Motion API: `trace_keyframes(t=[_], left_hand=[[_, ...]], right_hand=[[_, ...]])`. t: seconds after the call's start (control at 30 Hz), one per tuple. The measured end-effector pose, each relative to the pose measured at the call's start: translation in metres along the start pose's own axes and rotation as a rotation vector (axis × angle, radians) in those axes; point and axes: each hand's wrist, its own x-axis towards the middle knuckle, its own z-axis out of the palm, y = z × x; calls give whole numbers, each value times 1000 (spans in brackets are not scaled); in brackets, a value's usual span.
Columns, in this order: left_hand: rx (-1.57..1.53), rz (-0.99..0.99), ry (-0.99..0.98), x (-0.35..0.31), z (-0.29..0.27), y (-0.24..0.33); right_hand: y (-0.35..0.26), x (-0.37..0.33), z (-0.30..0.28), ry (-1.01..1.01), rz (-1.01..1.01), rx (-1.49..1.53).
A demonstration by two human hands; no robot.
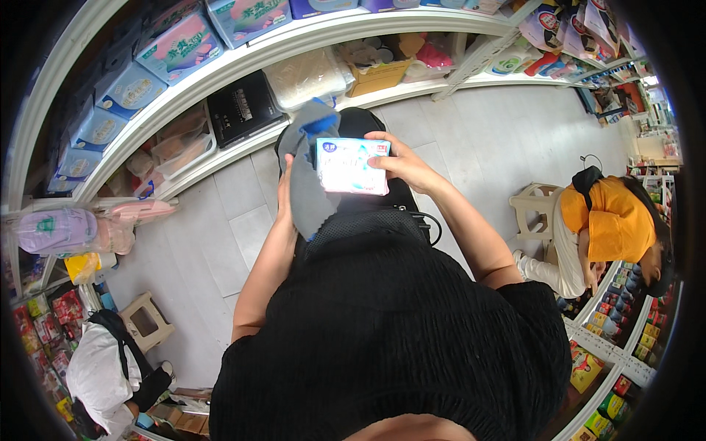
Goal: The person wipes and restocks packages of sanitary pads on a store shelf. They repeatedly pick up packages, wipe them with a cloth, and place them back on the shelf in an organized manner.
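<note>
In front of my lap, my right hand (401,163) grips the right side of a small white and light-blue soft pack (346,173), which looks like sanitary pads. The thumb lies on its printed face and the fingers wrap its far edge. My left hand (285,187) is at the left edge of a grey cloth (309,184) with blue patches, its fingers partly hidden by the cloth. The cloth hangs beside the pack and touches its left side.
A white shelf (243,53) curves ahead, with blue and pink packs (180,48) above and plastic bins, a black box (243,110) and a cardboard box (379,77) below. People crouch at right (610,220) and lower left (103,367), near plastic stools (533,209).
</note>
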Motion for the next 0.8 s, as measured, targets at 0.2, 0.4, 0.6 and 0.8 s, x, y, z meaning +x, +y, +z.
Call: trace_keyframes(t=[0.2, 0.4, 0.6, 0.8], left_hand=[[452, 415, -182, -28, 9, 14], [362, 528, -136, -26, 24, 20], [231, 477, -21, -23, 35, 24], [-54, 396, 65, -18, 30, 19]], right_hand=[[-8, -3, 8, 29, -64, -88], [-25, -14, 30, 91, -281, -342], [-31, -19, 35, 110, -362, -526], [-23, -9, 33, 159, -447, -415]])
